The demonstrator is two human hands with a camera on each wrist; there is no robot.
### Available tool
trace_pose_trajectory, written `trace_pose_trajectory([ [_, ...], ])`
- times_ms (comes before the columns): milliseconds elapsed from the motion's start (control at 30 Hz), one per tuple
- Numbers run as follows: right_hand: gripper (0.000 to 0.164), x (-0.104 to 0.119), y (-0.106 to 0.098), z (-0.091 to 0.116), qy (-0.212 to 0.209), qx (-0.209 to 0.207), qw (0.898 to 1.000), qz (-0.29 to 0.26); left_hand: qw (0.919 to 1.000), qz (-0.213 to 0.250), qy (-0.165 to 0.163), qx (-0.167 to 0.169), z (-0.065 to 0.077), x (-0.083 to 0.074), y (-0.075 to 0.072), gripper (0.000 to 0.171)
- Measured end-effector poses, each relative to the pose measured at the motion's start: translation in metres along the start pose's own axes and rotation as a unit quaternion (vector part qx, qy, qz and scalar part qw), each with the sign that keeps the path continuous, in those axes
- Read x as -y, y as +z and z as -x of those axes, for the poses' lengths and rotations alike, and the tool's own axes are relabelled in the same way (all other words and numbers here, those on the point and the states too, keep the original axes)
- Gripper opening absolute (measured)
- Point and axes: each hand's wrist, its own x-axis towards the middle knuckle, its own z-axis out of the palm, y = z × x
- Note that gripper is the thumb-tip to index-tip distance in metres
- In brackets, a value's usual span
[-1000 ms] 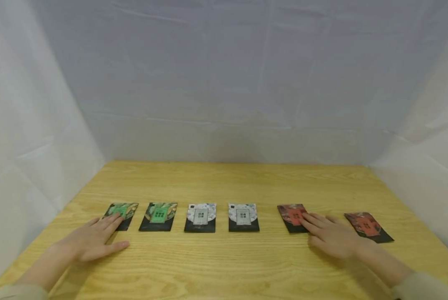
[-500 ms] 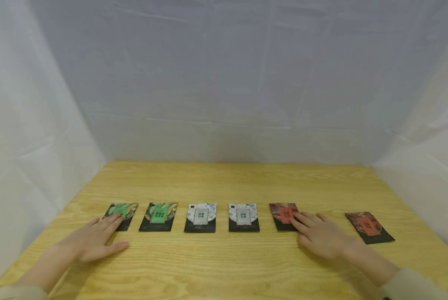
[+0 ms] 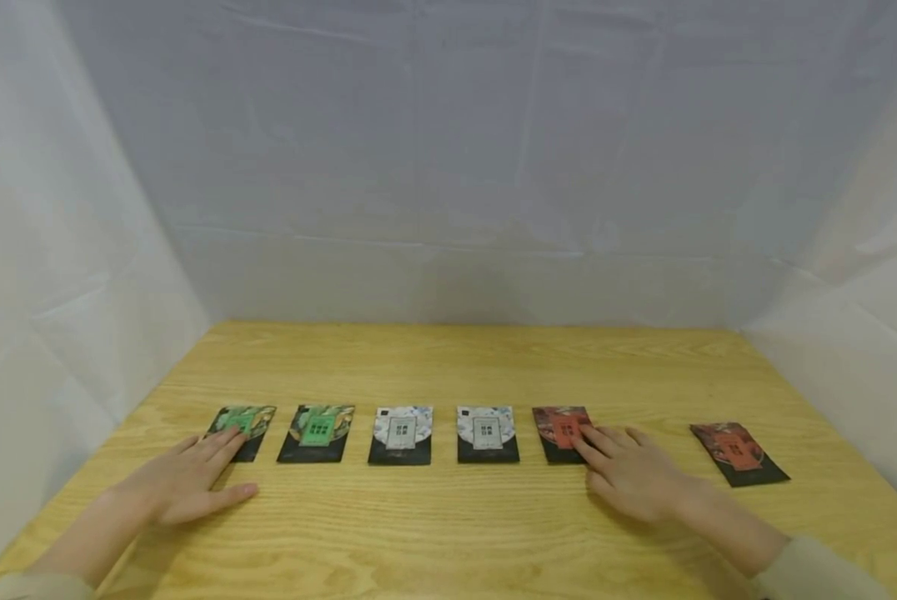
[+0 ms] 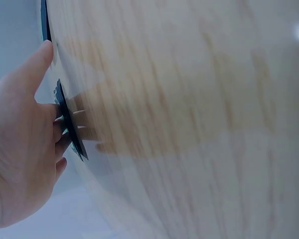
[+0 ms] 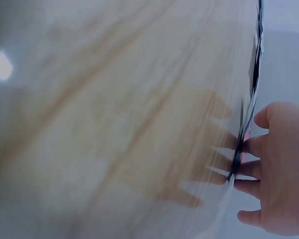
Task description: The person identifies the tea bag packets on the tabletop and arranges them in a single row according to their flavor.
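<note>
My left hand lies with straight fingers on the leftmost green-and-black packet, partly covering it. Beside that is a second green packet. Two white-and-black packets lie flat in the middle of the row. On the right, my right hand touches a red-and-black packet with its fingertips, fingers extended. Farther right another red packet lies tilted, apart from the row. In the left wrist view the fingers reach over a dark packet edge; the right wrist view shows fingertips at a thin packet edge.
The packets lie on a wooden table with a glossy surface. White sheeting hangs behind the table and along its left and right sides.
My right hand has slid the nearer red packet left, toward the white packets, and it now lies straighter in the row. My left hand stays in place.
</note>
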Motion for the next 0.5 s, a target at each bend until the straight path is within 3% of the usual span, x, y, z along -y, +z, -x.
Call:
trace_pose_trajectory([
  [500,0.056,0.0087,-0.0006,-0.0002,0.013,0.014,1.0,-0.004,1.0,0.001,0.003,0.001,-0.0002,0.0,-0.0003,0.083],
])
